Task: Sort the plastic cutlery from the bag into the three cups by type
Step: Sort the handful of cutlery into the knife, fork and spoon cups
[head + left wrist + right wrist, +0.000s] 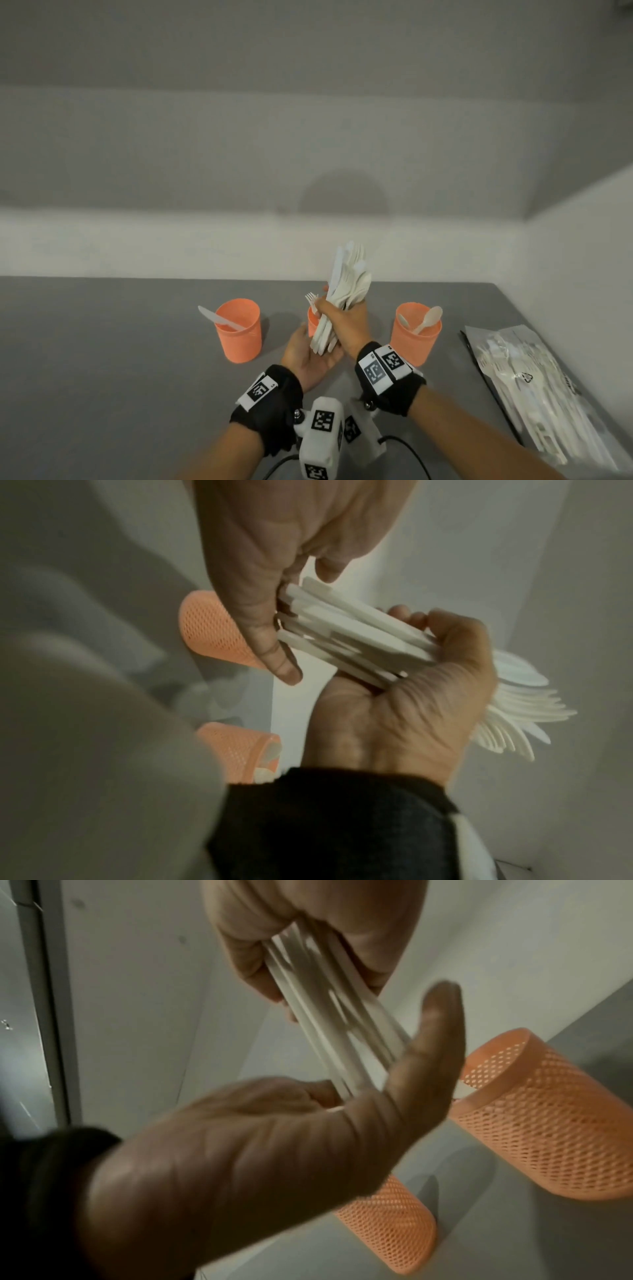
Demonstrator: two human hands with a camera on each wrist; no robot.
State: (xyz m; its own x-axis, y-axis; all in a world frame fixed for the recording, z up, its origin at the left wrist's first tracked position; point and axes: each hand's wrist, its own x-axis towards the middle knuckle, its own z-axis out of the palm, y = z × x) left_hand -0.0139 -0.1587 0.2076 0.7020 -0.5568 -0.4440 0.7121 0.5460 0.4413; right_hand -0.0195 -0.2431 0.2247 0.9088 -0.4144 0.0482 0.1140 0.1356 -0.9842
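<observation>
Cutlery bundle (346,291): white matt plastic. Cups (548,1123): orange perforated mesh plastic. Bag (534,387): glossy clear film. Table (102,359): grey, matt, smooth.

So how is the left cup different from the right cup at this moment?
The left cup holds one white knife, which leans out over its rim to the left. The right cup holds two spoons, bowls up, leaning to the right. The left cup stands away from the bag; the right cup stands next to it. Both are orange, upright and of similar shape.
</observation>
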